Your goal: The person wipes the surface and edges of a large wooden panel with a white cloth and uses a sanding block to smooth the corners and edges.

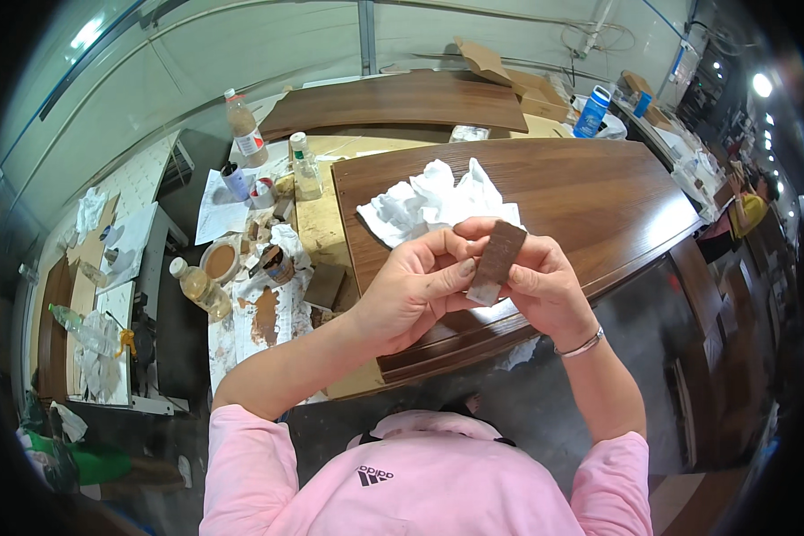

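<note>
While the brown strip (498, 257) is pinched between left hand (424, 284) and right hand (545, 284), white cloth (429, 201) beyond the grip, light, stiff handling may be expected, long edges best held.

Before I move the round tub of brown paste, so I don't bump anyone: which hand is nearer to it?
Left. The left hand is right of the tub, well apart from it; the right hand is farther right, beyond the brown block both hands hold.
</note>
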